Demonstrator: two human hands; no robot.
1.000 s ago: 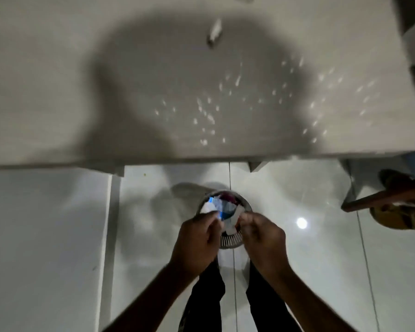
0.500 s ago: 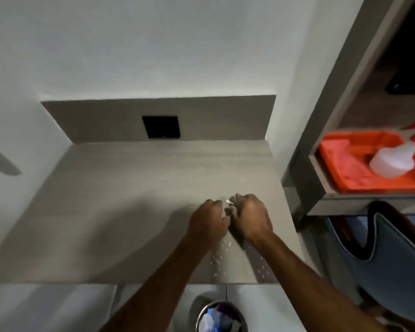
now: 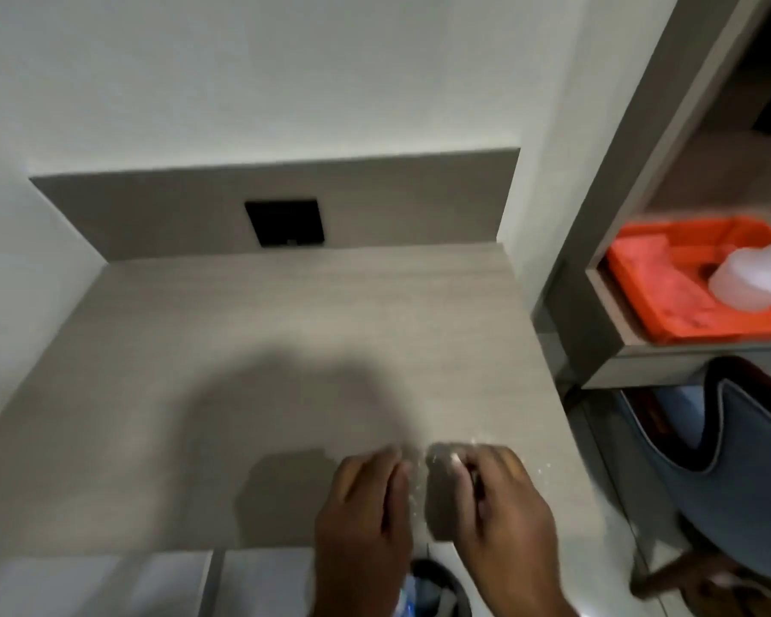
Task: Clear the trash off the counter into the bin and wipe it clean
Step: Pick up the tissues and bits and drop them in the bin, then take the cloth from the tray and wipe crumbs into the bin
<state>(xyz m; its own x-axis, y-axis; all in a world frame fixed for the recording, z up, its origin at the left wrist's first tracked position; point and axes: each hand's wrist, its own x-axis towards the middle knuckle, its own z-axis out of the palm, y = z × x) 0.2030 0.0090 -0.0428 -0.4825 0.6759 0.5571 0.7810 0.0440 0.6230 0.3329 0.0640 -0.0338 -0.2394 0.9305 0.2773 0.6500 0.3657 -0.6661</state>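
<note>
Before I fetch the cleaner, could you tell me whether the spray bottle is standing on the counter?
No, the spray bottle lies in the orange tray on the shelf beside the counter.

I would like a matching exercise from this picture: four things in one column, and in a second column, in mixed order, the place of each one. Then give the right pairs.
Things:
1. orange tray
2. black wall plate
3. bin
4. white crumbs

Places:
A. on the floor, below the front edge of the counter
B. on the counter, near its front right part, between the left hand and the right hand
C. on the shelf at the right, with a white bottle in it
D. in the grey panel behind the counter

Pairs: 1-C, 2-D, 3-A, 4-B
</note>
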